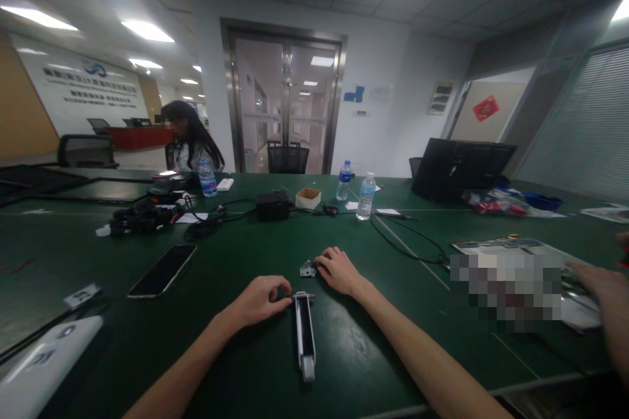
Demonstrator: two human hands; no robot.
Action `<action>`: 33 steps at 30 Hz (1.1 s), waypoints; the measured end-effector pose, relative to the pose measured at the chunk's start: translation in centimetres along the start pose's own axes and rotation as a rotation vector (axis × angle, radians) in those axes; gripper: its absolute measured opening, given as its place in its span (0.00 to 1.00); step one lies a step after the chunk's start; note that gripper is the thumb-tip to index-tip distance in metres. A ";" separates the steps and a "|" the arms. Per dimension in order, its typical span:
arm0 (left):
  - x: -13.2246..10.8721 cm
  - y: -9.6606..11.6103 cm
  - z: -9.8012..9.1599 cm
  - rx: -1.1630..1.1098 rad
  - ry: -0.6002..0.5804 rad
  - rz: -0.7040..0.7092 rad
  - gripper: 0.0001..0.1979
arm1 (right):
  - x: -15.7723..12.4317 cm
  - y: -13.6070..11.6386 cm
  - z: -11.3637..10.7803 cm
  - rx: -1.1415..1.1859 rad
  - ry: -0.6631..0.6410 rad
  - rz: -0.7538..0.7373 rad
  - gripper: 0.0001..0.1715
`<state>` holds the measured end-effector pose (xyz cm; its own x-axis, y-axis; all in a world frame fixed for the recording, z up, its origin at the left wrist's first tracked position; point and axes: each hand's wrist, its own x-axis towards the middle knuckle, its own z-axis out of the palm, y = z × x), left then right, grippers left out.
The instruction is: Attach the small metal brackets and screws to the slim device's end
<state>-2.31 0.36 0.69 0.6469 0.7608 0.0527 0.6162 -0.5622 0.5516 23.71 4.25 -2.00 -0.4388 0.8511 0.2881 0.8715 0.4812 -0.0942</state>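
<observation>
A long narrow channel-shaped piece (305, 334), pale at its edges and dark inside, lies lengthwise in front of me on the green table. Across its far end runs a thin metal rod with what looks like a spring (310, 295). My left hand (260, 301) is curled at that end, thumb and forefinger closing on its left corner; the exact contact is small and partly hidden. Just beyond sits a small silver metal bracket (307, 269) with holes. My right hand (340, 270) rests on the table right of the bracket, fingers loosely stretched, fingertips at its edge.
A phone (163, 271) and a white device (52, 366) lie left. Farther back are cables, a black adapter (273, 205), a small open box (308, 198) and water bottles (366, 196). At right, another person's hand (592, 285) is beside a partly blurred panel (521, 252). Someone sits across the table.
</observation>
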 end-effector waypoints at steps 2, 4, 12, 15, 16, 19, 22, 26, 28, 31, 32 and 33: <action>0.0 0.0 0.0 -0.003 0.005 -0.005 0.14 | 0.2 -0.2 0.0 -0.014 -0.006 0.005 0.14; 0.0 -0.1 0.1 0.003 0.010 -0.012 0.14 | 0.3 -0.5 -0.2 -0.029 -0.019 0.018 0.13; -0.1 -0.3 0.2 0.046 -0.007 -0.010 0.13 | -0.1 -1.4 -1.3 -0.066 -0.118 0.080 0.09; -0.2 0.1 0.0 0.068 -0.025 -0.016 0.13 | -0.3 -1.6 -1.5 -0.063 -0.146 0.083 0.08; -0.2 0.2 -0.1 0.076 -0.030 -0.019 0.13 | -0.4 -1.6 -1.5 -0.061 -0.153 0.081 0.08; -0.2 0.3 -0.1 0.091 -0.041 -0.022 0.13 | -0.6 -1.9 -1.8 -0.057 -0.173 0.077 0.09; -0.1 0.2 0.1 0.096 -0.042 -0.016 0.13 | -0.8 -2.2 -2.2 -0.050 -0.185 0.068 0.09; 0.0 0.0 0.3 0.091 -0.034 -0.003 0.13 | -0.8 -2.5 -2.3 -0.027 -0.181 0.042 0.07; 0.0 0.0 0.3 0.083 -0.028 0.004 0.12 | -0.8 -2.6 -2.2 -0.023 -0.181 0.032 0.07; 0.1 0.0 0.2 0.070 -0.025 0.006 0.12 | -0.8 -2.6 -2.0 -0.027 -0.185 0.028 0.07; 0.1 0.0 0.2 0.065 -0.022 0.005 0.13 | -0.8 -2.5 -2.0 -0.028 -0.187 0.028 0.07; 0.1 0.0 0.2 0.060 -0.021 0.006 0.13 | -0.8 -2.5 -1.9 -0.027 -0.188 0.027 0.07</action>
<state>-2.16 0.32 0.50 0.6594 0.7508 0.0385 0.6377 -0.5857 0.5002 22.32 1.92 -0.16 -0.4461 0.8890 0.1030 0.8880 0.4540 -0.0734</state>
